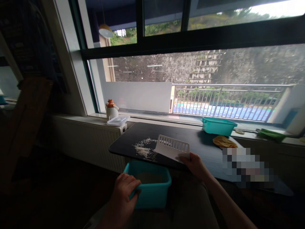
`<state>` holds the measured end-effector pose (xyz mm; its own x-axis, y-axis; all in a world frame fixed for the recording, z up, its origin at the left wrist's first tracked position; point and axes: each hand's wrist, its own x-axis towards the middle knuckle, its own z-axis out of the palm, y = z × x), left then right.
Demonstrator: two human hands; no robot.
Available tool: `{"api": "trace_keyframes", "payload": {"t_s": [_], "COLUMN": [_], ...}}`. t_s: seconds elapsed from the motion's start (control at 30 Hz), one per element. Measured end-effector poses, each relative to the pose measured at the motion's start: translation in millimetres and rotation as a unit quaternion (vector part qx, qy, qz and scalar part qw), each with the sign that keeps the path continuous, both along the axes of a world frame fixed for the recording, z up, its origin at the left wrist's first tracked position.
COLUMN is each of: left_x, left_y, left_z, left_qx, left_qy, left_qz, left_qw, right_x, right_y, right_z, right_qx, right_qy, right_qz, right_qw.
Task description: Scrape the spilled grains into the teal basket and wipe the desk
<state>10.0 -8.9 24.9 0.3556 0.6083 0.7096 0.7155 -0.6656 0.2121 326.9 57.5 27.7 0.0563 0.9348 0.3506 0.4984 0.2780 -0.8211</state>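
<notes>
My left hand [126, 194] grips the near left rim of a teal plastic tub [152, 195], its fingers over the edge. This tub is below the front edge of the dark table, and its inside is in shadow. In my right hand [194, 163] is a white slotted plastic panel [171, 148], bent lengthwise, with a row of slots along its far side. The hand pinches its near right corner, and the panel is at the table surface. Just left of it, small white grains [144, 151], which look like rice, lie scattered on the dark tabletop [133, 133].
A second teal tub [219, 126] stands at the table's back right, near a yellow cloth [225, 141]. A blurred patch [247, 168] covers the right end. On the sill are a white pot [111, 112], a clear plastic lid [118, 120] and a green cloth [271, 135].
</notes>
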Motion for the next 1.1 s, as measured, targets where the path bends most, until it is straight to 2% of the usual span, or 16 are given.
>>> {"api": "trace_keyframes", "payload": {"t_s": [0.13, 0.33, 0.53, 0.73, 0.97, 1.1], "left_x": [-0.1, -1.4, -2.2, -1.8, -2.0, -1.9], "left_y": [-0.6, 0.1, -0.3, 0.1, -0.2, -1.6], "left_z": [0.6, 1.1, 0.3, 0.2, 0.6, 1.9], "left_qx": [-0.017, -0.015, -0.022, -0.02, -0.022, -0.038], "left_qy": [-0.001, -0.008, -0.013, -0.013, -0.02, -0.018], "left_qz": [0.006, 0.003, -0.003, -0.008, -0.01, -0.012], "left_qw": [1.0, 1.0, 1.0, 1.0, 1.0, 0.999], "right_x": [-4.0, 0.5, 2.3, 12.2, 10.2, 9.3], "right_y": [-4.6, -3.4, -16.3, -15.0, -33.2, -29.3], "right_z": [5.4, 5.6, 5.8, 4.4, 7.6, 9.3], "right_qx": [-0.002, 0.002, -0.014, 0.005, -0.03, -0.023], "right_qy": [0.002, 0.017, 0.011, 0.008, 0.001, 0.005], "right_qz": [0.019, 0.003, 0.04, -0.007, 0.058, 0.045], "right_qw": [1.0, 1.0, 0.999, 1.0, 0.998, 0.999]}}
